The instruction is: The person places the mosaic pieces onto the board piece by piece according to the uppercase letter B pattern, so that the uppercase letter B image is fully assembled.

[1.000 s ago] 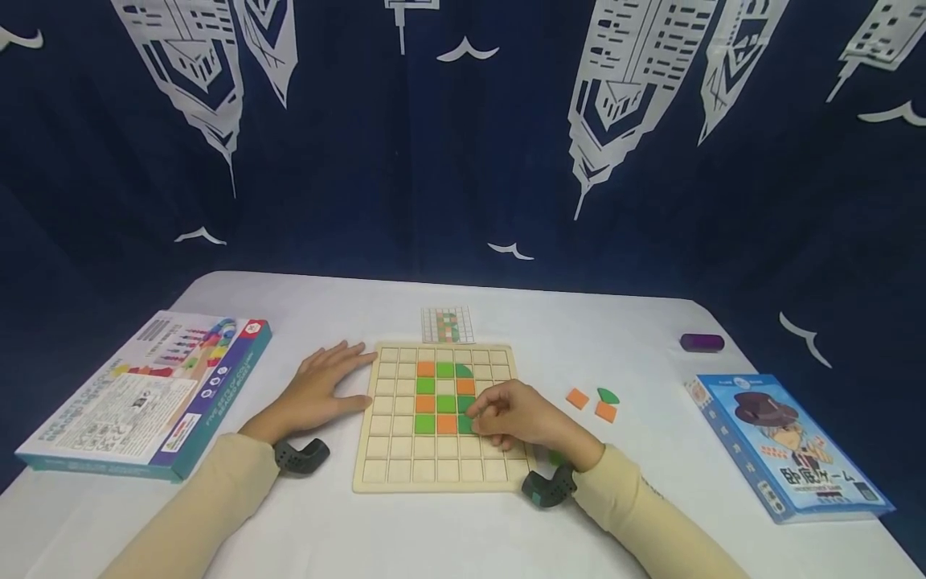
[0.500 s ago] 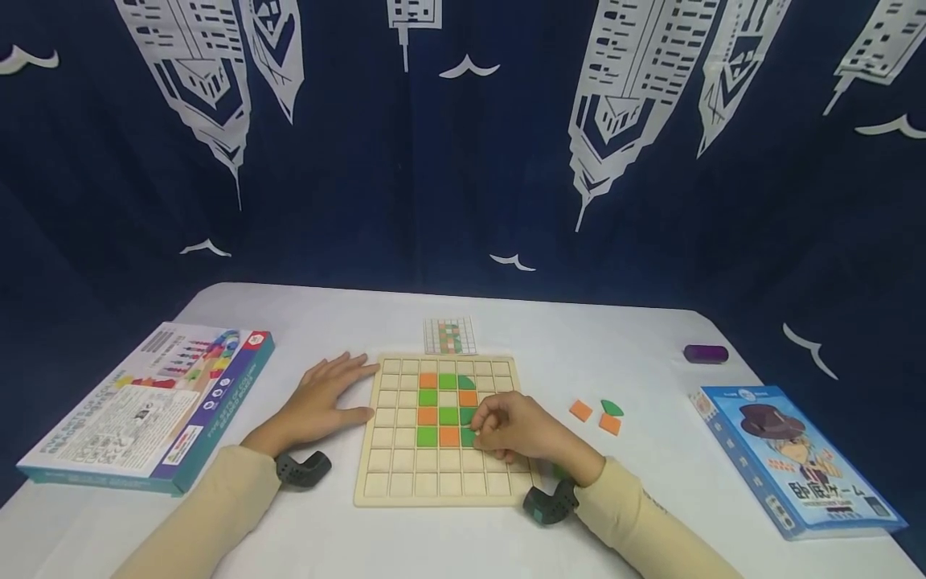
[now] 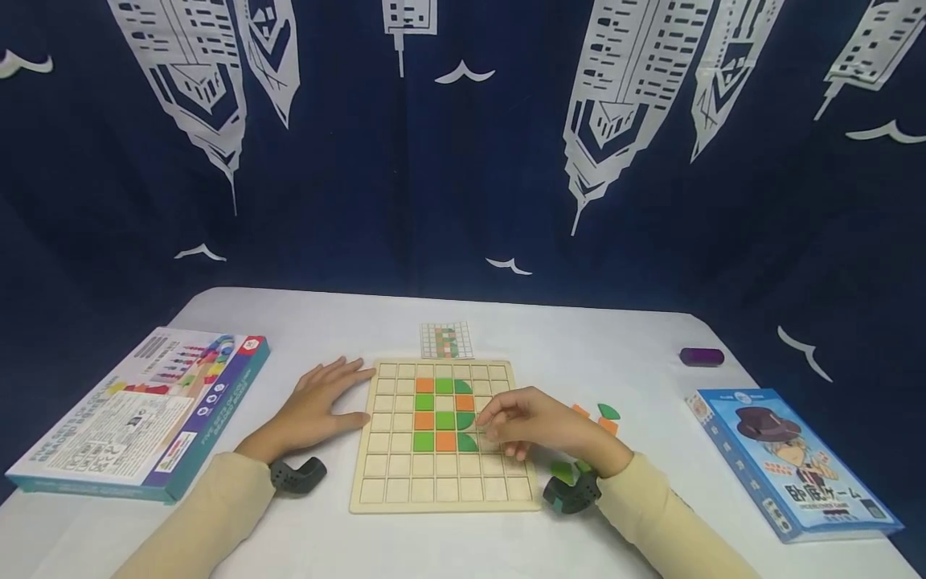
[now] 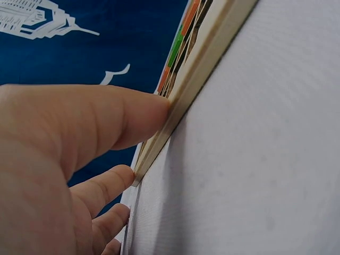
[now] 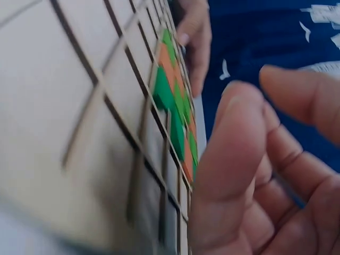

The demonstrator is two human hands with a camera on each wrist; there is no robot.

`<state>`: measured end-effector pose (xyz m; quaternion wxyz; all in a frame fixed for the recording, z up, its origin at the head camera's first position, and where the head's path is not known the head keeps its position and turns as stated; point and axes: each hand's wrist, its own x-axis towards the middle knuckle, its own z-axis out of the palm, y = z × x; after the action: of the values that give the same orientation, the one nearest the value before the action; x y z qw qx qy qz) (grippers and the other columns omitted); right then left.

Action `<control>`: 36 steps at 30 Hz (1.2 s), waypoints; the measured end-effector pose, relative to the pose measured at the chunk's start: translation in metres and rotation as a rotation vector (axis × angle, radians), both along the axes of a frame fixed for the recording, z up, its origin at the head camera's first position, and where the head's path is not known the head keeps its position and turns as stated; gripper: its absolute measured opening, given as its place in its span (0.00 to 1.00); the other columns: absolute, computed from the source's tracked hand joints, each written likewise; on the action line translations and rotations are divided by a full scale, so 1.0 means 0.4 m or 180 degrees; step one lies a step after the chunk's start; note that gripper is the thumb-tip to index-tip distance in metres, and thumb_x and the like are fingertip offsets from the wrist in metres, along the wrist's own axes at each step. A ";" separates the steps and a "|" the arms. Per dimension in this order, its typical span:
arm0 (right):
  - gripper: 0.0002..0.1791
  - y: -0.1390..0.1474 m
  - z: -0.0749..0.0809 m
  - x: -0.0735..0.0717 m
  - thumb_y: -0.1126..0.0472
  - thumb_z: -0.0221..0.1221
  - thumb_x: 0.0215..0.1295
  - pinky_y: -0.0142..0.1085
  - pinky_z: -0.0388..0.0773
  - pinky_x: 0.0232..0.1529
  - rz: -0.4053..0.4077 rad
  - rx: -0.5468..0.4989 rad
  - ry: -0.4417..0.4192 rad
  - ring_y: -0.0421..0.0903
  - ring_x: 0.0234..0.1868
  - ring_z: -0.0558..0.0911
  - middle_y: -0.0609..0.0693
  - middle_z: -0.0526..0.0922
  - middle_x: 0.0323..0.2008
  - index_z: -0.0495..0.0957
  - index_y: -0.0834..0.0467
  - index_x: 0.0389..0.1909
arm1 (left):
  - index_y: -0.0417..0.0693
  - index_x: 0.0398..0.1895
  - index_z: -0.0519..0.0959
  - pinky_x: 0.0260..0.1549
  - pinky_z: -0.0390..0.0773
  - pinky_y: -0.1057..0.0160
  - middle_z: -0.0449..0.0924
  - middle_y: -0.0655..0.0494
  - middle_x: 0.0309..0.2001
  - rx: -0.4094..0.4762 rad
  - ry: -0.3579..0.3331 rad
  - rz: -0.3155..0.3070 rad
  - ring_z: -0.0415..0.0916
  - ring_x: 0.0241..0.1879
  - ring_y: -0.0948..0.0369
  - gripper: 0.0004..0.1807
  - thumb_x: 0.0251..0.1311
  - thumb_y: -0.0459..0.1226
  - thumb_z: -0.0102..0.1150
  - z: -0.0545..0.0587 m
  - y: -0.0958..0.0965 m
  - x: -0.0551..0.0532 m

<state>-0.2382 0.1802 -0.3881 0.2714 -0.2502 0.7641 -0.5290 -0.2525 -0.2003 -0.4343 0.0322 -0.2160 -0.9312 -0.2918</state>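
Note:
A wooden grid board [image 3: 408, 489] lies on the table, with orange and green square tiles [image 3: 423, 441] and several dark-green curved tiles [image 3: 467, 443] set in its cells. My left hand [image 3: 314, 408] is at the board's left side, fingers spread. In the left wrist view its thumb [image 4: 141, 114] and index fingertip touch the board's edge [image 4: 183, 101]. Above the right part of the board is my right hand [image 3: 535, 422], fingers loosely bent. The right wrist view has nothing between its thumb and index finger, with the dark-green tiles [image 5: 161, 90] just beyond.
A small printed pattern card [image 3: 446, 340] lies behind the board. Loose orange tiles [image 3: 608, 425], a leaf-shaped green tile [image 3: 608, 411] and light-green tiles [image 3: 563, 471] are around my right forearm. Flanking these are a teal-edged box [image 3: 137, 410], a blue game box [image 3: 792, 466] and a purple object [image 3: 702, 357].
My right hand has drawn back to the right from the lowest dark-green tile, which now shows whole. Its wrist covers more of the loose orange tiles. The left hand stays at the board's edge.

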 end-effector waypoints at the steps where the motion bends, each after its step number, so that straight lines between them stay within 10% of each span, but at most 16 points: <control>1: 0.16 0.012 0.001 -0.003 0.68 0.62 0.74 0.28 0.81 0.29 0.0019 -0.0043 0.0002 0.39 0.27 0.80 0.51 0.85 0.35 0.80 0.74 0.57 | 0.47 0.78 0.74 0.79 0.43 0.29 0.64 0.38 0.81 0.0010 -0.0004 0.0001 0.52 0.83 0.35 0.39 0.65 0.50 0.68 0.000 0.000 0.000; 36: 0.14 0.356 -0.028 -0.038 0.67 0.60 0.78 0.30 0.74 0.24 -0.0800 -0.0033 0.0537 0.40 0.21 0.73 0.43 0.77 0.23 0.83 0.67 0.59 | 0.47 0.78 0.74 0.79 0.45 0.29 0.65 0.38 0.81 -0.0004 0.0060 -0.0023 0.53 0.82 0.35 0.39 0.64 0.50 0.69 0.002 0.002 0.005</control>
<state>-0.2535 0.3225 -0.3994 0.1366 -0.1975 0.8068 -0.5399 -0.2504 -0.1994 -0.4336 0.0398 -0.2221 -0.9303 -0.2893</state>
